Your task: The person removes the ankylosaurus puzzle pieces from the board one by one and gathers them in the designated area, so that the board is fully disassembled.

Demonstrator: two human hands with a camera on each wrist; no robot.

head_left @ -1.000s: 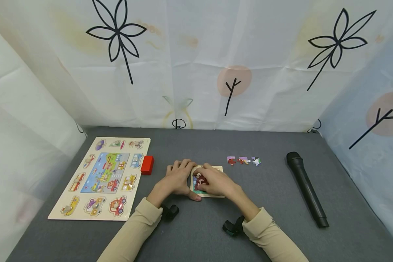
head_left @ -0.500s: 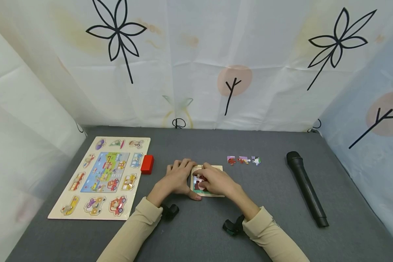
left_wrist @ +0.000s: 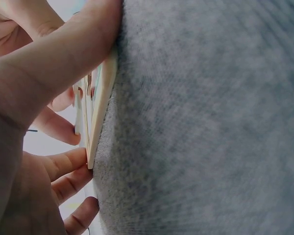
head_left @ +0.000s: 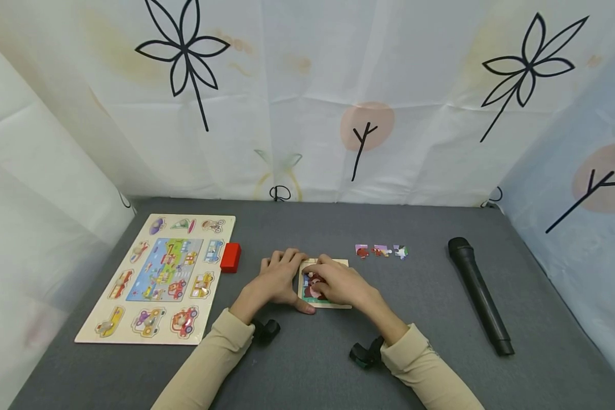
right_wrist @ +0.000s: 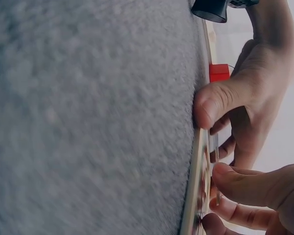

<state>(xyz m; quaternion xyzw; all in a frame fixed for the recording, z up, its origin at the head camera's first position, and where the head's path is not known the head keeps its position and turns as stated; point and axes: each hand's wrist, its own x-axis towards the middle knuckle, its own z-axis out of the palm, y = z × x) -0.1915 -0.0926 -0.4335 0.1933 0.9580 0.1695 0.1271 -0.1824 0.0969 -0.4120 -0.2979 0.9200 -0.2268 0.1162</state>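
A small wooden jigsaw board (head_left: 338, 306) with a pale frame and a printed picture lies in the middle of the table. My left hand (head_left: 278, 283) spans its left side, thumb along the near edge and fingertips at the far-left corner, gripping it. Over the picture, my right hand (head_left: 342, 283) pinches a thin jigsaw piece (right_wrist: 218, 198) between thumb and fingers. From the left wrist, that piece (left_wrist: 78, 117) shows edge-on, close above the board. The right fingers hide much of the picture. Three loose jigsaw pieces (head_left: 381, 251) lie in a row behind and to the right.
A large wooden peg puzzle (head_left: 97, 330) with vehicle shapes lies at the left. Against its right edge sits a red block (head_left: 230, 258). A black microphone (head_left: 480, 296) lies at the right. Printed white cloth (head_left: 307, 154) hangs behind the grey table (head_left: 415, 353).
The right thumb and fingers shift slightly over the board, and the part of the picture showing beneath them changes. The left hand, the board and the loose pieces stay in place.
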